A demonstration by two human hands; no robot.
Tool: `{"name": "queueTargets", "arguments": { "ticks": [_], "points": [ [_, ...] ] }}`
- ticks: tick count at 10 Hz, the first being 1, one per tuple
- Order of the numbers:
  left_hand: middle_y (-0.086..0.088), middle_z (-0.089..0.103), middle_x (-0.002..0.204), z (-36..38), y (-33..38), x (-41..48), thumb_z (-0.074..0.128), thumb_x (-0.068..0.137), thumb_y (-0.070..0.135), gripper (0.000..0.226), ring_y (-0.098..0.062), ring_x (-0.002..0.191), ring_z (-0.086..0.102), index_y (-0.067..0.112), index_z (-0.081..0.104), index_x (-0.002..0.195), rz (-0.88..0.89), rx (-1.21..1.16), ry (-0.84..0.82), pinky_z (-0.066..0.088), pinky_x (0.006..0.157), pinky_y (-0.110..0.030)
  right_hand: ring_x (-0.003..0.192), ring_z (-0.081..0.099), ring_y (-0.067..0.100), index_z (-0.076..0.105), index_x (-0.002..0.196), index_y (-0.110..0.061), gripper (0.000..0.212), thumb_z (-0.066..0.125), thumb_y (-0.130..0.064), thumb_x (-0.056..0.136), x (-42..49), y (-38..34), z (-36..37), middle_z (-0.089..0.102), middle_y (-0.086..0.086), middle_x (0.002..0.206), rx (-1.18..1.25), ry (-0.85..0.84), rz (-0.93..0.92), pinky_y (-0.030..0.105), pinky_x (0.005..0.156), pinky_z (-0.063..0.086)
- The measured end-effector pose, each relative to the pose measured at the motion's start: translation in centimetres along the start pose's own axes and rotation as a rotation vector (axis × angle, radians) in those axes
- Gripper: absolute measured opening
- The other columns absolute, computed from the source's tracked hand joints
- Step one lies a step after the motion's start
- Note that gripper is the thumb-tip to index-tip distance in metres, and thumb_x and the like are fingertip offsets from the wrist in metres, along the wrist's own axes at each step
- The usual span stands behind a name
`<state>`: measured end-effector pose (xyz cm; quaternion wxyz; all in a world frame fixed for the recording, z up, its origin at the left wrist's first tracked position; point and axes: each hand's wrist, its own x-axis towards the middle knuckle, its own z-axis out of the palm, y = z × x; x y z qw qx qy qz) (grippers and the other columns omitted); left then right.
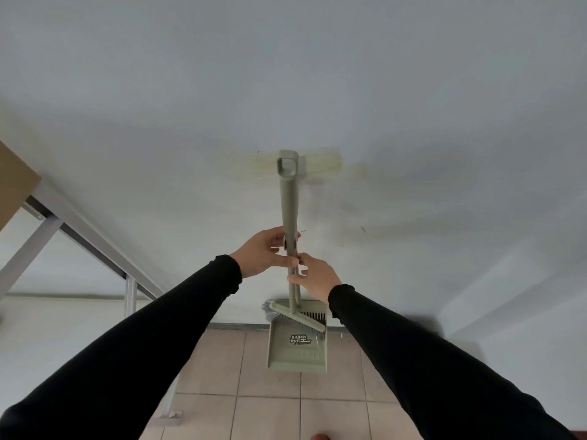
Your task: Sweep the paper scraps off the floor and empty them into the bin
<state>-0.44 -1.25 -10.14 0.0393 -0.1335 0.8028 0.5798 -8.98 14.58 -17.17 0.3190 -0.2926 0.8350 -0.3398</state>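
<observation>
Against the wall, the clipped broom (289, 198) and dustpan (297, 347) handles were held by both hands (263, 250) (313, 276); separation was judged next.

Two arms, black long sleeves, both extended forward and converging at centre frame. Left hand (265, 250): raised slightly higher, palm turned inward, fingers (275, 249) curled closed around a slim upright handle (289, 201). Right hand (317, 276): just below the left, nearly touching it, fingers wrapped on the same handle, wrist bent upward.
</observation>
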Motion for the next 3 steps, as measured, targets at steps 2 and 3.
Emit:
{"name": "queueTargets", "arguments": {
  "ticks": [2,3],
  "points": [
    [0.006,0.072,0.115,0.00,-0.04,-0.77,0.080,0.081,0.018,0.043,-0.005,0.114,0.062,0.020,0.066,0.121,0.015,0.026,0.025,0.043,0.105,-0.037,0.121,0.058,0.018,0.045,0.144,-0.028,0.061,0.062,-0.042,0.088,-0.91,0.15,-0.52,0.056,-0.004,0.140,-0.027,0.001,0.001,0.035,0.103,0.045],
    [0.004,0.071,0.117,0.04,-0.24,-0.97,0.080,0.079,0.023,0.044,-0.013,0.119,0.061,0.021,0.066,0.122,0.030,0.021,0.032,0.045,0.107,-0.045,0.125,0.055,0.017,0.041,0.148,-0.029,0.065,0.061,-0.045,0.089,-1.08,0.12,-0.94,0.054,-0.002,0.142,-0.041,0.018,-0.014,0.031,0.104,0.041]
  ]
}}
